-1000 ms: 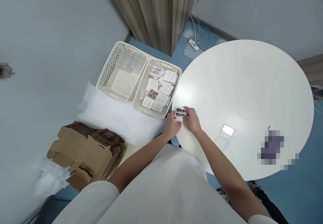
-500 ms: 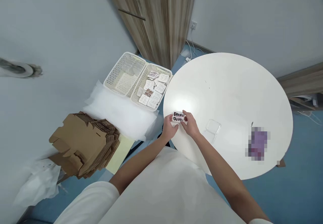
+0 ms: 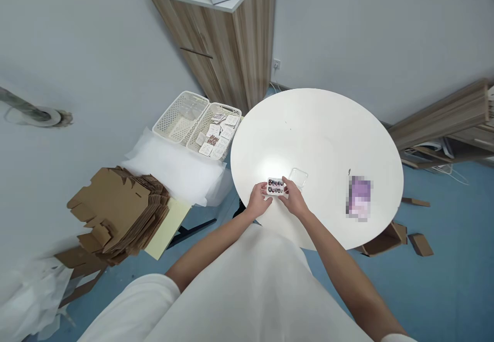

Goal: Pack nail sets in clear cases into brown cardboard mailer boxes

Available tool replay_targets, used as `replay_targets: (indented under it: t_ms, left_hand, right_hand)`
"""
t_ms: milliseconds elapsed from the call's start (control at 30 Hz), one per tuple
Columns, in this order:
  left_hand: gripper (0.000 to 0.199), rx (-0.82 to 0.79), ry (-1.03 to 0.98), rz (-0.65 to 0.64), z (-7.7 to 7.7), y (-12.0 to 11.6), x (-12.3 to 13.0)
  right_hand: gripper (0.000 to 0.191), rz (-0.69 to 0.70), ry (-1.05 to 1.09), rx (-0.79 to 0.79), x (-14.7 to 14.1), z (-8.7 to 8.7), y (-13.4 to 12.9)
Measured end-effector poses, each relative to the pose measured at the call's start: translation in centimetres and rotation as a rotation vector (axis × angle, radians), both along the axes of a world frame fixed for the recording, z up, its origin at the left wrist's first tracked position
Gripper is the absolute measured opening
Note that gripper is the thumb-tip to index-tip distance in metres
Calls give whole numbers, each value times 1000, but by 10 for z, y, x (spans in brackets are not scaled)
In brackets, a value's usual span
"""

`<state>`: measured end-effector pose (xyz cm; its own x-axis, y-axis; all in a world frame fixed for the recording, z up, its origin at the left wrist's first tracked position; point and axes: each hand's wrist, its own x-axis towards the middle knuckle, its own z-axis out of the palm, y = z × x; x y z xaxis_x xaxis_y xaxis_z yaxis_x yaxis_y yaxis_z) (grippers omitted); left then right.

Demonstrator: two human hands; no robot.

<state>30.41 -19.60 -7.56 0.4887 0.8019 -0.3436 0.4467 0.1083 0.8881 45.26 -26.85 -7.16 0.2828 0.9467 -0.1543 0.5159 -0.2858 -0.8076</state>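
Note:
Between my two hands, above the near edge of the white round table point(image 3: 316, 126), is a small white card of press-on nails point(image 3: 275, 186), with two rows of dark, shiny ovals facing up. My left hand point(image 3: 259, 201) grips its left end, fingers bent around the edge. On the opposite end, my right hand point(image 3: 294, 198) holds it between thumb and fingers. Just beyond my right hand lies a clear plastic case point(image 3: 299, 177) on the tabletop, partly covered by that hand.
Two white baskets stand at the left: one with clear cases point(image 3: 193, 108), one with several nail cards point(image 3: 227, 131). Nearer are white foam sheets point(image 3: 173, 167) and stacked flat cardboard boxes point(image 3: 116, 203). A blurred purple item point(image 3: 359, 198) lies on the table's right. Cartons point(image 3: 386, 239) sit below.
The view has shifted, showing more of the cabinet top and the floor at right. Both hands still hold the nail card, now nearer the clear case in the picture.

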Motion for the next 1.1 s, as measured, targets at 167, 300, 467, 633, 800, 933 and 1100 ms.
replay_targets:
  t_ms: [167,300,467,633,800,933,1100]
  left_hand:
    - [52,22,26,-120,-5,-11,14]
    - [50,57,49,-202,-7,-14,27]
    - [48,121,43,-306,-12,-14,42]
    - [46,212,85,-366,-23,-15,48]
    - [50,208,140,-359,-31,-19,48]
    - [50,172,157,-333,-32,-18,49]
    - [49,146,170,-330,-30,-18,48]
  right_hand:
    - [64,-51,-33,-42,15,-7,-25]
    - [62,-118,-86,-73,23,-12,-37]
    - [62,-234,-122,-111,26,-22,-46]
    - [63,-304,-54,-185,23,-28,-49]
    - [63,-308,-8,-242,21,-28,-46]
    - [62,-301,-9,-272,22,-28,-43]
    - [62,-287,-22,-281,21,-30,-40]
